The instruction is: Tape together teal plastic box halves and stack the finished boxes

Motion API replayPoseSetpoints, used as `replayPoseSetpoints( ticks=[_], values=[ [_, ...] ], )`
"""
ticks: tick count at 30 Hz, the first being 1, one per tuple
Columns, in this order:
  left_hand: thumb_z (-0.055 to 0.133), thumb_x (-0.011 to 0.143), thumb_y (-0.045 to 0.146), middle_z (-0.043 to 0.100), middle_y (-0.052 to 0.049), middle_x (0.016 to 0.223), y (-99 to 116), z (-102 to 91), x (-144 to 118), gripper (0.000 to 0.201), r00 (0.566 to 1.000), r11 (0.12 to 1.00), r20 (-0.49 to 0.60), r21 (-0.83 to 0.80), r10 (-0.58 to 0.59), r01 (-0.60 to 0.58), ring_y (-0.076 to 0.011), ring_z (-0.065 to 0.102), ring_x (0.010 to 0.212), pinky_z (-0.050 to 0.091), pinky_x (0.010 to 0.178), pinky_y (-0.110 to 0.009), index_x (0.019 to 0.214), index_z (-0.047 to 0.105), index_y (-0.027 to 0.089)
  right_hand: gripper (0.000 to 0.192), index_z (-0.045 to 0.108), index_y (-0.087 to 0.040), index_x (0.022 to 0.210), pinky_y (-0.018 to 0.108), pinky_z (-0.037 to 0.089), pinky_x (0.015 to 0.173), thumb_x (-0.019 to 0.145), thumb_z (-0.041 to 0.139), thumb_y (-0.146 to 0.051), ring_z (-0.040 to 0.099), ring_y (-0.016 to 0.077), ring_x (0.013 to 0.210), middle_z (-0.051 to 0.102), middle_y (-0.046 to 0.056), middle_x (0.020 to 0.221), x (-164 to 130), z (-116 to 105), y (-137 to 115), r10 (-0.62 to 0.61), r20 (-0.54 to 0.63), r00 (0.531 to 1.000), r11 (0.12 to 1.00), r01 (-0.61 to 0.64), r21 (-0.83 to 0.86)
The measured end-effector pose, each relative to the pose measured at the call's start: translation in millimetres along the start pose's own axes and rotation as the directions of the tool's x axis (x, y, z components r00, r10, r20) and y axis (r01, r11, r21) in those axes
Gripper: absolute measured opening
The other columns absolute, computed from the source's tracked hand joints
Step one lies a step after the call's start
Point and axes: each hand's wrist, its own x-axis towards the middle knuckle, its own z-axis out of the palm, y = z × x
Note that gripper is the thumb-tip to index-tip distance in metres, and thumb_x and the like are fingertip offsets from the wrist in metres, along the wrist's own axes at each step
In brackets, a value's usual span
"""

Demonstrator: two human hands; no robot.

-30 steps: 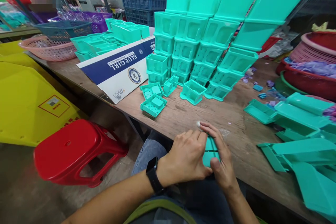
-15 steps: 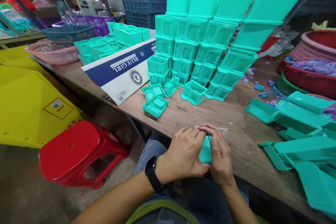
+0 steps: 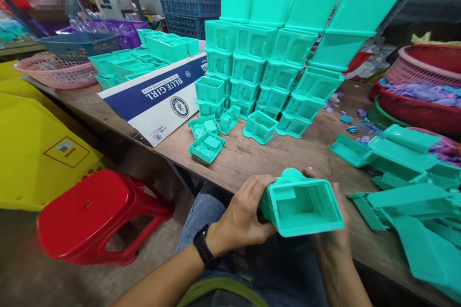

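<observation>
- The turquoise plastic box [image 3: 301,206] is a smooth, glossy, open-topped rectangular moulding with a flared rim and a small inner step at one corner; it is tipped so its hollow faces the camera, at about 5 o'clock in the view, above the near edge of the wooden table [image 3: 252,158].
- The left hand [image 3: 242,218] is closed around the box's left end, fingers curled over the top wall; a black smartwatch [image 3: 202,249] sits on that wrist.
- The right hand [image 3: 333,235] holds the box from behind on its right side; only fingertips and the wrist show, so how wide it is spread cannot be told.
- At 12 o'clock stands a stack of turquoise boxes [image 3: 277,57], nested in four leaning columns with flat-bottomed ones on top.
- Four loose small turquoise pieces lie at 11 o'clock of the hands: two perforated trays [image 3: 206,146], a tilted part, and one open frame [image 3: 260,127].
- A flat printed carton [image 3: 158,93], blue and white card, lies at 10 o'clock.
- One shiny red plastic stool [image 3: 97,218] stands at 8 o'clock, beside a yellow moulded panel [image 3: 39,153].
- Flat turquoise lids [image 3: 406,172] are heaped at 3 o'clock; red and pink mesh baskets [image 3: 425,81] sit at 2 o'clock.
</observation>
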Motion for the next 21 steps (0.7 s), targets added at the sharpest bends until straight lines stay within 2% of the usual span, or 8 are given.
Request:
replayPoseSetpoints(
  ticks=[3, 4, 6, 8, 9, 11, 16, 21],
  values=[
    [0.076, 0.077, 0.017, 0.063, -0.014, 0.138, -5.3, -5.8, -0.2, 0.074, 0.999, 0.994, 0.035, 0.106, -0.026, 0.022, -0.0326, 0.061, 0.128, 0.052, 0.111, -0.049, 0.143, 0.044, 0.021, 0.058, 0.074, -0.025, 0.118, 0.061, 0.039, 0.121, 0.097, 0.045, -0.070, 0.061, 0.0344, 0.134, 0.074, 0.008, 0.131, -10.1, -2.7, -6.8, -0.357, -0.005, 0.934, 0.907, 0.346, -0.240],
    [0.077, 0.076, 0.018, 0.063, -0.015, 0.138, -6.3, -6.6, 0.5, 0.077, 0.998, 0.989, 0.056, 0.148, -0.032, 0.023, -0.0341, 0.062, 0.127, 0.052, 0.109, -0.051, 0.145, 0.042, 0.020, 0.057, 0.072, -0.024, 0.124, 0.060, 0.038, 0.121, 0.100, 0.042, -0.067, 0.059, 0.0342, 0.137, 0.071, 0.010, 0.137, -15.5, -1.7, -10.4, -0.500, 0.087, 0.861, 0.787, 0.495, -0.368],
    [0.080, 0.072, 0.022, 0.063, -0.017, 0.137, -5.9, -5.6, 2.7, 0.087, 0.995, 0.974, 0.097, 0.225, -0.024, 0.001, -0.0371, 0.062, 0.122, 0.052, 0.105, -0.055, 0.148, 0.038, 0.018, 0.053, 0.067, -0.022, 0.133, 0.055, 0.041, 0.118, 0.105, 0.040, -0.057, 0.057, 0.0334, 0.139, 0.068, 0.012, 0.141, -25.9, 2.7, -17.4, -0.642, 0.402, 0.653, 0.420, 0.738, -0.528],
    [0.082, 0.070, 0.028, 0.063, -0.017, 0.136, -3.7, -2.1, 5.6, 0.092, 0.996, 0.968, 0.093, 0.251, 0.007, -0.030, -0.0380, 0.061, 0.118, 0.052, 0.101, -0.056, 0.149, 0.036, 0.018, 0.047, 0.065, -0.020, 0.136, 0.048, 0.045, 0.113, 0.107, 0.041, -0.049, 0.062, 0.0307, 0.133, 0.072, 0.013, 0.134, -31.9, 8.9, -21.6, -0.599, 0.649, 0.468, 0.106, 0.850, -0.516],
    [0.083, 0.070, 0.030, 0.063, -0.017, 0.135, -2.8, 0.0, 7.1, 0.092, 0.997, 0.970, 0.077, 0.242, 0.016, -0.035, -0.0374, 0.061, 0.116, 0.052, 0.100, -0.055, 0.148, 0.036, 0.019, 0.044, 0.065, -0.019, 0.135, 0.044, 0.046, 0.110, 0.108, 0.042, -0.045, 0.066, 0.0288, 0.128, 0.074, 0.013, 0.129, -32.3, 11.9, -22.3, -0.578, 0.704, 0.414, 0.022, 0.869, -0.493],
    [0.084, 0.070, 0.030, 0.063, -0.015, 0.135, -3.1, 4.2, 9.9, 0.090, 0.999, 0.977, 0.033, 0.213, 0.017, -0.023, -0.0361, 0.060, 0.116, 0.052, 0.101, -0.055, 0.146, 0.037, 0.020, 0.039, 0.066, -0.016, 0.130, 0.039, 0.049, 0.104, 0.109, 0.042, -0.038, 0.070, 0.0255, 0.119, 0.077, 0.013, 0.121, -28.5, 16.8, -22.0, -0.574, 0.723, 0.384, -0.047, 0.867, -0.497],
    [0.088, 0.064, 0.023, 0.059, -0.016, 0.139, -15.5, 13.4, 17.9, 0.092, 0.999, 0.998, 0.034, 0.055, -0.017, 0.016, -0.0352, 0.058, 0.128, 0.049, 0.112, -0.052, 0.143, 0.041, 0.018, 0.041, 0.072, -0.011, 0.119, 0.040, 0.050, 0.099, 0.110, 0.038, -0.033, 0.070, 0.0271, 0.115, 0.077, 0.016, 0.118, -10.6, 20.3, -22.0, -0.594, 0.687, 0.419, -0.091, 0.813, -0.575],
    [0.083, 0.065, 0.017, 0.063, -0.012, 0.123, -15.6, 22.0, 27.5, 0.073, 0.998, 0.997, 0.020, -0.047, -0.053, 0.054, -0.0310, 0.065, 0.116, 0.057, 0.103, -0.043, 0.131, 0.053, 0.016, 0.049, 0.077, -0.011, 0.107, 0.040, 0.052, 0.085, 0.110, 0.038, -0.040, 0.073, 0.0287, 0.099, 0.079, 0.016, 0.105, -0.7, 18.4, -25.6, -0.576, 0.712, 0.401, -0.202, 0.775, -0.599]
  ],
)
